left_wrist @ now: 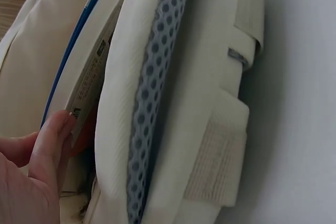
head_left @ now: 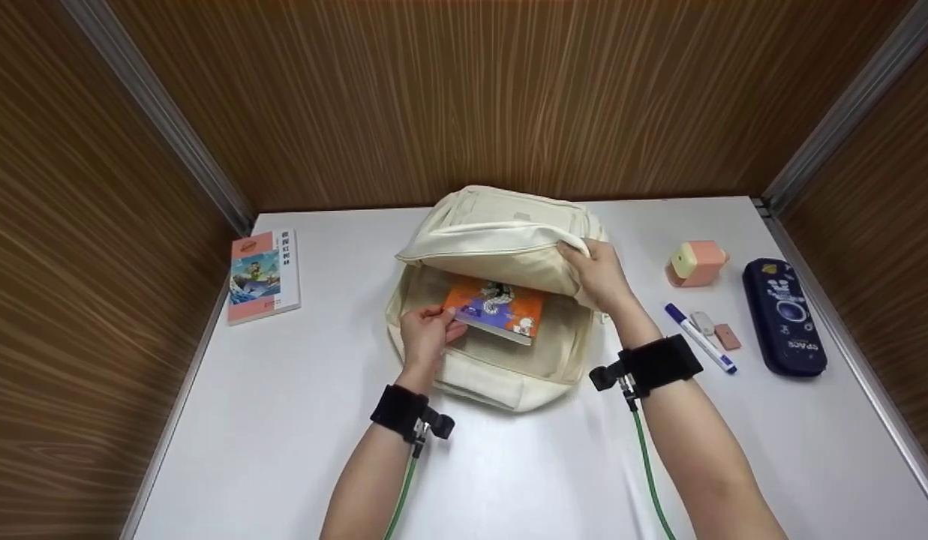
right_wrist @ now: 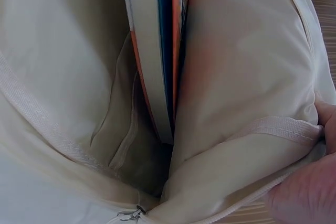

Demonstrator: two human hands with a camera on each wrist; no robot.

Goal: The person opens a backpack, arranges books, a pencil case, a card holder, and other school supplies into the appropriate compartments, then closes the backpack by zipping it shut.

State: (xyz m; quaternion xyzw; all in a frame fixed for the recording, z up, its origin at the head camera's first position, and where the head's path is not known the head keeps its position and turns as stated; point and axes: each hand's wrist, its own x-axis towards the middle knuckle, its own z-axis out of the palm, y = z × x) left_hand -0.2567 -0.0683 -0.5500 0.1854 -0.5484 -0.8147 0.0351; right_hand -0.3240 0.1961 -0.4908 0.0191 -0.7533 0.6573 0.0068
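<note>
A cream backpack (head_left: 501, 361) lies unzipped on the white table, its mouth facing the person. My left hand (head_left: 424, 336) pinches the left edge of an orange and purple book (head_left: 501, 304), which is partly inside the bag. In the left wrist view, thumb and fingers are on either side of the book's (left_wrist: 86, 56) lower end. The raised front panel (head_left: 501, 251) is gripped at its right edge by my right hand (head_left: 600, 276). From the right wrist, page edges (right_wrist: 149, 40) and blue and orange covers show between the bag's walls; the book's far end is hidden.
On the left lies another book (head_left: 257, 276) with a pink and white cover. To the right are a pink and yellow pencil sharpener (head_left: 696, 262), a blue marker (head_left: 700, 337), two small erasers (head_left: 727, 336) and a navy pencil case (head_left: 785, 318). Wooden panels (head_left: 464, 105) enclose the table.
</note>
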